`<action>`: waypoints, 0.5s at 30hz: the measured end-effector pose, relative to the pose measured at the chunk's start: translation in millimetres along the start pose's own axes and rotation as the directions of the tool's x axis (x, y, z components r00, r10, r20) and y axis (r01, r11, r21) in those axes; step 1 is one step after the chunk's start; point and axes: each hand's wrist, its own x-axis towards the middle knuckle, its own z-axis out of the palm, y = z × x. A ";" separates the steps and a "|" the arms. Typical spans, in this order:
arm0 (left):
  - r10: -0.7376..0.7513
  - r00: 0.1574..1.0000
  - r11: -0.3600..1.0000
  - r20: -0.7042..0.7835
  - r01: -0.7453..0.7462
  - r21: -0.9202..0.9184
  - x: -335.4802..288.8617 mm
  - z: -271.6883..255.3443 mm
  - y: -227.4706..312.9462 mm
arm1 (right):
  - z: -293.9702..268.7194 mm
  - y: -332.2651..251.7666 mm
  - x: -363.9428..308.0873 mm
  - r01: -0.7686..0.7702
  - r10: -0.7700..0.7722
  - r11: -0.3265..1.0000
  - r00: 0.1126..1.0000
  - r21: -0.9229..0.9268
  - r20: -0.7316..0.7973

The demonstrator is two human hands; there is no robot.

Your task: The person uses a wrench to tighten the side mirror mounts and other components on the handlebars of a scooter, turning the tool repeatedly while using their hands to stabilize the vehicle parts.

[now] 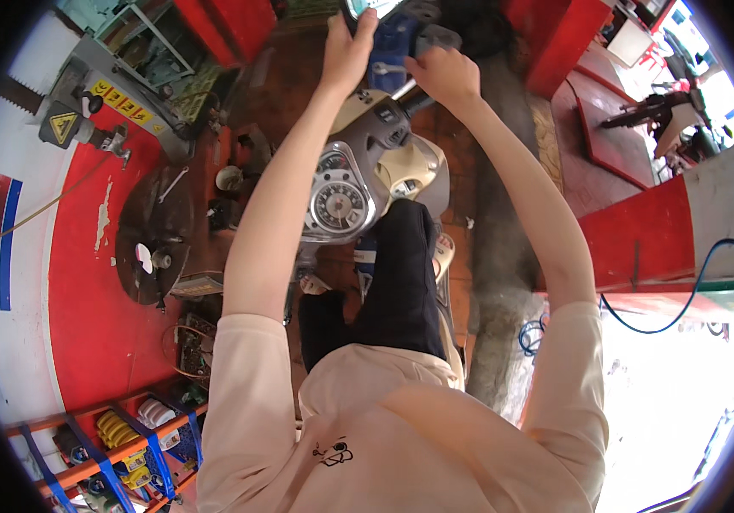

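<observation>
At the top of the view my left hand [351, 53] is closed on a dark-edged phone [376, 8] with a bright face, partly cut off by the picture's edge. My right hand [446, 75] is closed, and a silver wrench [389, 68] sticks out from its fingers toward the left. Behind the wrench shows something blue [394, 41]. Below both hands is a cream scooter [422, 162] with a round speedometer [337, 203]. Its dark handlebar grip [419, 103] lies just under my right hand, which looks apart from it.
A round dark table [149, 256] on the left carries another wrench [174, 183] and small parts. An orange rack [98, 457] with blue straps stands lower left. A blue hose [657, 329] hangs on the right, and a motorcycle [670, 120] stands beyond a red pillar [546, 43].
</observation>
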 end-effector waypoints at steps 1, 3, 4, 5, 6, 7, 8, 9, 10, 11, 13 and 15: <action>0.004 1.000 1.000 0.004 -0.004 -0.007 1.2 1.7 0.3 | -5.0 1.1 -2.8 0.010 -0.010 1.000 1.000 -0.001 0.020; -0.004 1.000 1.000 0.020 0.004 -0.017 -1.9 6.5 2.6 | -9.8 5.2 -7.9 0.005 -0.001 0.999 0.995 -0.034 0.098; -0.029 0.999 0.999 0.033 0.030 -0.027 -1.7 2.6 4.9 | -9.3 2.5 -5.1 0.012 -0.010 0.999 0.995 -0.029 0.097; -0.061 0.997 0.997 0.053 0.063 -0.046 -2.5 4.5 8.4 | -7.3 6.6 -7.9 0.031 -0.029 0.999 0.994 -0.018 0.109; -0.183 0.980 0.977 0.078 0.190 -0.101 -6.7 7.1 20.5 | -3.3 10.2 -8.6 0.051 -0.050 0.999 0.992 -0.004 0.117; -0.188 0.979 0.975 0.081 0.196 -0.105 -7.9 10.3 20.2 | 1.2 13.9 -10.4 0.050 -0.050 0.999 0.990 0.002 0.134; -0.168 0.983 0.980 0.075 0.175 -0.098 -7.6 8.0 20.9 | 2.0 10.4 -10.8 0.057 -0.057 0.998 0.989 0.006 0.137; -0.149 0.986 0.984 0.071 0.155 -0.090 -7.8 6.3 21.2 | 2.6 7.8 -11.6 0.085 -0.086 0.996 0.989 0.016 0.116; -0.151 0.986 0.984 0.065 0.156 -0.088 -8.2 5.0 21.2 | 3.3 5.6 -12.3 0.112 -0.114 0.993 0.989 0.024 0.095; -0.145 0.987 0.985 0.070 0.151 -0.089 -6.8 5.0 21.4 | 4.2 4.9 -12.3 0.113 -0.116 0.993 0.989 0.028 0.096; -0.140 0.987 0.985 0.074 0.146 -0.089 -5.7 4.6 21.4 | 5.9 4.2 -12.5 0.149 -0.149 0.989 0.986 0.009 0.071; -0.152 0.986 0.987 0.063 0.155 -0.040 -5.3 3.1 19.1 | 9.1 -0.1 -14.1 0.172 -0.172 0.985 0.984 -0.001 0.040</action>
